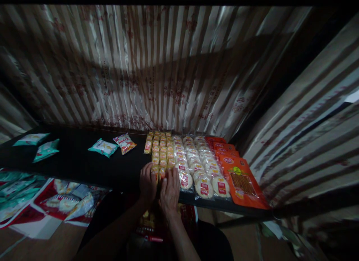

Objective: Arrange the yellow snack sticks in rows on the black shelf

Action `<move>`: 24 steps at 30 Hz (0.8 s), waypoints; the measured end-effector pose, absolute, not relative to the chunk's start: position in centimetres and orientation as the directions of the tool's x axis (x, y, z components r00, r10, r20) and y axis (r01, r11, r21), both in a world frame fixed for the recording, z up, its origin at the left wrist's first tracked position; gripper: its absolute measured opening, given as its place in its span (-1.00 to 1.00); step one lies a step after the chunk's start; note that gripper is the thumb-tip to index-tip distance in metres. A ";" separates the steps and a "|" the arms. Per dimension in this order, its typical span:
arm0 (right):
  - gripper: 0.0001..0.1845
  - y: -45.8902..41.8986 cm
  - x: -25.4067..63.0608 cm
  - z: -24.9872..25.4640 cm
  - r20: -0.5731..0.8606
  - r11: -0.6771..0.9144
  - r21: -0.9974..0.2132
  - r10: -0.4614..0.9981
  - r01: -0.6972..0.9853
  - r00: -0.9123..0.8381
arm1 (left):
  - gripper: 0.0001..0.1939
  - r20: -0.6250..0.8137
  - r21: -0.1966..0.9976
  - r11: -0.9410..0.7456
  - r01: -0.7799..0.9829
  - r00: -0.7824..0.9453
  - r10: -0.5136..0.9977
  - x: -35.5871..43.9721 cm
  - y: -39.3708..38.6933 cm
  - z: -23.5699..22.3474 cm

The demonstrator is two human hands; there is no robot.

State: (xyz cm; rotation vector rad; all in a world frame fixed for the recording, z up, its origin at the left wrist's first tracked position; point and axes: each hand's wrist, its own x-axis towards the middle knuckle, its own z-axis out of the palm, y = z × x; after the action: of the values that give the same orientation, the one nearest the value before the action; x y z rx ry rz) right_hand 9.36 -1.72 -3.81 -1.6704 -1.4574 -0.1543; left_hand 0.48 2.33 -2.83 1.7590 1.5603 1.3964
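Yellow packets (162,156) show between left hand (148,181) and right hand (169,190), each grip's closure unclear

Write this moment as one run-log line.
left hand: at yellow snack packs | right hand: at same packs | further right: wrapped round crackers, orange snack pouches

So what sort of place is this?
Maybe a snack stall or little shop: yellow packs and round snacks sit in neat rows on a black shelf.
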 end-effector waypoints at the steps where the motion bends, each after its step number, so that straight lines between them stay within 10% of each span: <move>1: -0.54 -2.4 9.2 -4.0 0.618 0.102 -0.528 0.727 0.843 0.299 | -0.61 0.431 0.795 -0.329 0.510 -0.094 0.897 0.3 1.5 -2.8; 24: -0.59 -11.3 5.4 -11.9 0.374 0.068 -0.532 0.913 0.844 0.162 | -0.74 0.027 0.824 -0.227 0.520 0.363 0.931 -3.6 -7.2 -10.3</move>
State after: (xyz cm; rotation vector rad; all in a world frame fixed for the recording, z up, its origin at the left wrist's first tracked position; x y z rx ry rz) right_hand 5.39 -11.29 -11.91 -1.7701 -1.6771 0.1308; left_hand -3.59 -7.17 -10.32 1.8773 1.2631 0.6967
